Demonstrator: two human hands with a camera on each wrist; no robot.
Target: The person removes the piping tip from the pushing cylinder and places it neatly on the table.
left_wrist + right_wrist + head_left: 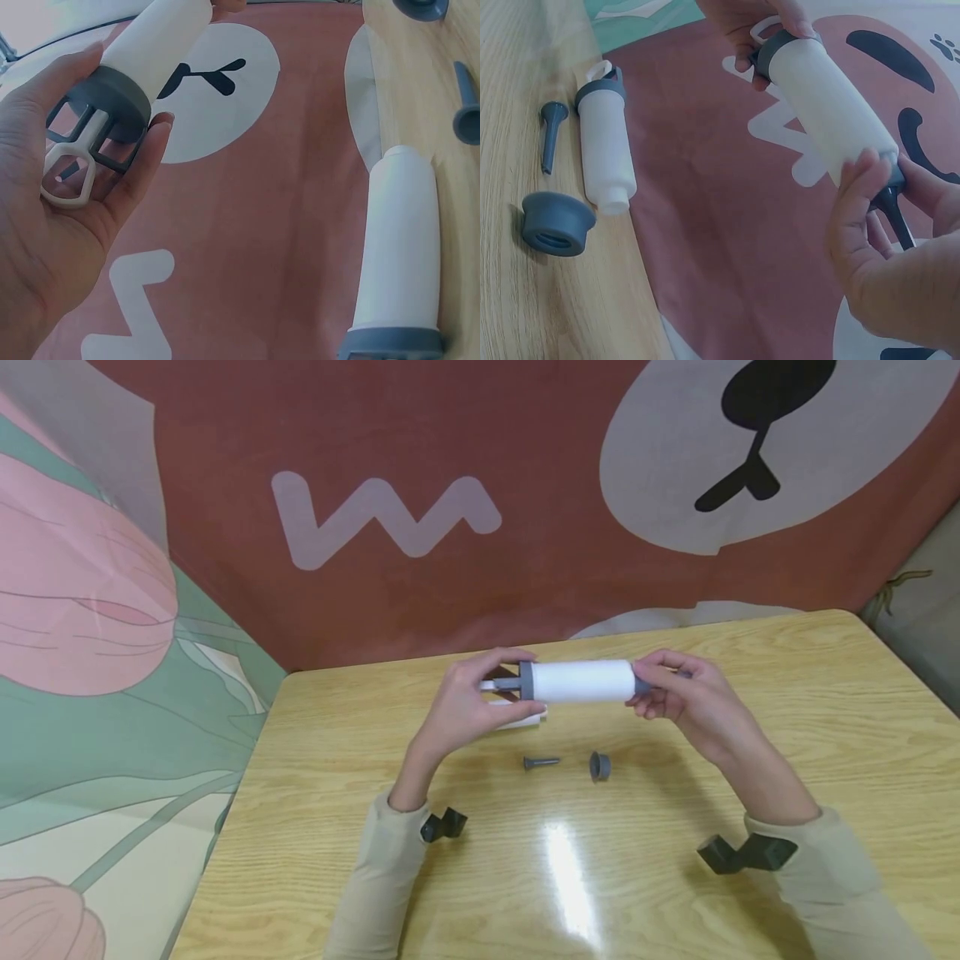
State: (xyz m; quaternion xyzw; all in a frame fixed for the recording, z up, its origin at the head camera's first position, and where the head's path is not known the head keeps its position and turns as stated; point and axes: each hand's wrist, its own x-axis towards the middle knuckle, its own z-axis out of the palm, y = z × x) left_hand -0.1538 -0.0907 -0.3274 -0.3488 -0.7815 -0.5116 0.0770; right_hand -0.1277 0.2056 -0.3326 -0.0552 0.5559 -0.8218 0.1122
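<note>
I saw the left grip [463, 703] pinch the grey collar [527, 681] of a white tube [583, 682] while the right grip [693, 702] held its nozzle [894, 212].

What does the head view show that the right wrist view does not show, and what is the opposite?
Only the head view shows the sleeves and the black pieces at them. Only the right wrist view shows the white ring of the lying tube. Both show the left hand, the right hand, the held tube, the loose nozzle and the cap.
</note>
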